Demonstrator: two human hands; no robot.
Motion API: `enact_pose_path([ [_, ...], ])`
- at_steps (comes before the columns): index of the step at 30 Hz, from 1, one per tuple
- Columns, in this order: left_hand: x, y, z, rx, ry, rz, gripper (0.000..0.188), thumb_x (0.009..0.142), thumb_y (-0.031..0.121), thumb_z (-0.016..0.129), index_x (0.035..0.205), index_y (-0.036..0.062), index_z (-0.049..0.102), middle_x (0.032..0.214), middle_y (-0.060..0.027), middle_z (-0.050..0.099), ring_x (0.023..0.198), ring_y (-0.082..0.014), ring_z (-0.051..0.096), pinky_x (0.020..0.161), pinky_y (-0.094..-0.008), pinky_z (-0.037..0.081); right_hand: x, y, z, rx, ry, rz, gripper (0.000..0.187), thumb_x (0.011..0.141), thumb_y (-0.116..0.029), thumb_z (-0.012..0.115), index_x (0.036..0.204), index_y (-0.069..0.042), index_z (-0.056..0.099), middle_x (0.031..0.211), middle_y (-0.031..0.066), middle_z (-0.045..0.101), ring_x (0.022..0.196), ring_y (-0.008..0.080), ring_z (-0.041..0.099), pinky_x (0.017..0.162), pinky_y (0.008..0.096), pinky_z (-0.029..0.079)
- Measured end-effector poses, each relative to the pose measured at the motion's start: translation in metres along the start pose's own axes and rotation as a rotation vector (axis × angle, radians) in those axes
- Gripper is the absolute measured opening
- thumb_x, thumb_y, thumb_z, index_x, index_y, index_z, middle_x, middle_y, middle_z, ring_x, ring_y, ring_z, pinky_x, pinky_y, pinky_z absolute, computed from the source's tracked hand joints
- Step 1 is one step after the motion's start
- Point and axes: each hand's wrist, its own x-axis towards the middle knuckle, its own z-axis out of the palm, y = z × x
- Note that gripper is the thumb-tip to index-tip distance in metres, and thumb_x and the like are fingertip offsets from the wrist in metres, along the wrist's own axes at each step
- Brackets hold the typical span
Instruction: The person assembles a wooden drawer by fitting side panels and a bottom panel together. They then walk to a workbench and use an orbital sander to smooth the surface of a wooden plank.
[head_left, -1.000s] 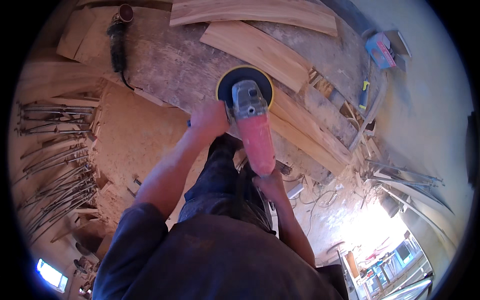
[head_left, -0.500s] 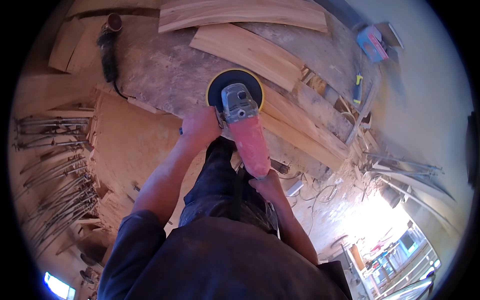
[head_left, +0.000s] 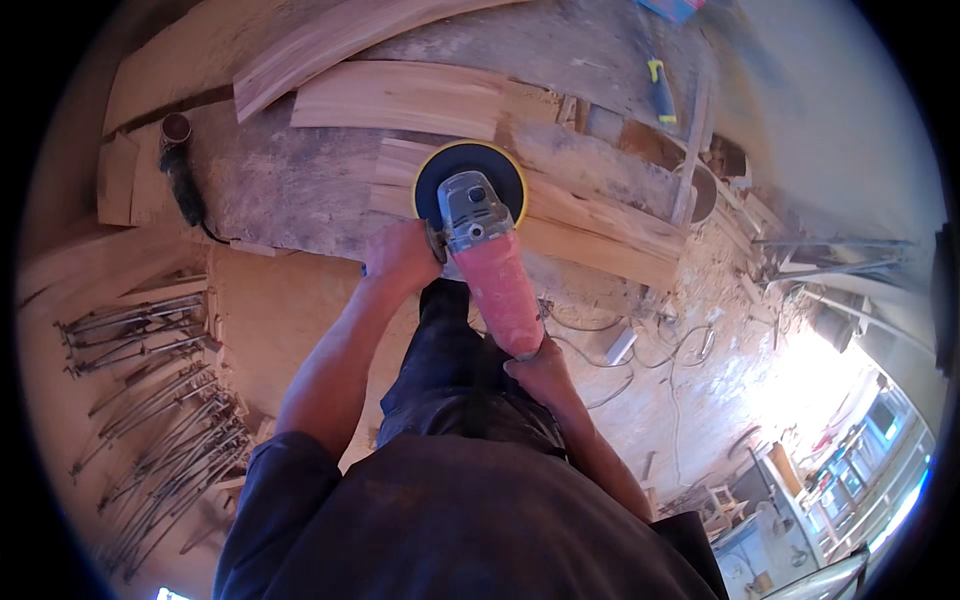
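A disc sander with a red body (head_left: 500, 285) and grey metal head is held in both my hands. My left hand (head_left: 402, 258) is closed round its side handle beside the head, and my right hand (head_left: 545, 375) grips the rear end. The round black pad with a yellow rim (head_left: 433, 185) lies over light wooden boards (head_left: 600, 230) on the workbench (head_left: 270, 190). The boards show on both sides of the pad. Its underside is hidden, so I cannot tell whether it touches them.
Two more boards lie farther back, a short one (head_left: 400, 97) and a long one (head_left: 330, 45). A black corded tool (head_left: 185, 185) rests at the left, a yellow-and-black handled tool (head_left: 660, 92) at the back right. Several metal clamps (head_left: 165, 430) stand lower left. Cables and a white block (head_left: 620, 346) lie on the floor.
My view has turned and shifted to the right. Relative to the bench, the sander has moved right, from the boards' left end to over them. Both hands keep their grip.
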Motion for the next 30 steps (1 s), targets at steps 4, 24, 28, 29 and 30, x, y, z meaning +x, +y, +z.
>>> enact_pose_path([
  [4,0.001,0.051,0.020,0.072,0.013,0.090,0.022,0.077,0.018,0.067,0.093,0.0051,0.075,0.095,-0.0205,0.073,0.094,-0.0397,0.070,0.083,-0.0487,0.056,-0.011,0.030,-0.033,0.063,0.038,0.027,0.037,0.070,-0.015,0.073,0.100,0.006,0.068,0.088,0.0193,0.072,0.082,0.0263,0.070,0.072,0.0397,0.054],
  [24,-0.005,0.303,0.120,0.152,-0.014,0.568,0.021,0.077,0.012,0.069,0.095,0.0055,0.078,0.098,-0.0188,0.074,0.097,-0.0353,0.072,0.084,-0.0448,0.058,-0.061,0.161,-0.153,0.495,0.259,0.233,0.018,0.076,-0.011,0.071,0.068,-0.003,0.058,0.055,0.0046,0.054,0.037,0.0141,0.048,0.034,0.0315,0.032],
  [28,-0.011,0.272,0.103,0.129,0.037,0.561,0.019,0.078,0.014,0.068,0.092,0.0066,0.078,0.097,-0.0174,0.075,0.095,-0.0352,0.073,0.082,-0.0448,0.058,-0.054,0.155,-0.136,0.474,0.228,0.199,0.018,0.077,-0.013,0.071,0.070,-0.002,0.060,0.057,0.0066,0.057,0.041,0.0155,0.052,0.038,0.0329,0.038],
  [29,-0.012,0.254,0.096,0.142,0.018,0.534,0.018,0.078,0.015,0.068,0.091,0.0067,0.077,0.097,-0.0174,0.075,0.094,-0.0350,0.073,0.081,-0.0449,0.058,-0.052,0.148,-0.131,0.463,0.209,0.204,0.018,0.077,-0.015,0.071,0.071,-0.001,0.061,0.058,0.0079,0.058,0.043,0.0164,0.054,0.040,0.0339,0.041],
  [30,-0.012,0.232,0.089,0.156,-0.002,0.513,0.018,0.078,0.017,0.069,0.090,0.0068,0.077,0.097,-0.0174,0.075,0.094,-0.0348,0.073,0.080,-0.0449,0.058,-0.045,0.144,-0.126,0.340,0.199,0.126,0.018,0.075,-0.015,0.073,0.073,-0.001,0.063,0.060,0.0082,0.060,0.047,0.0164,0.057,0.043,0.0340,0.043],
])
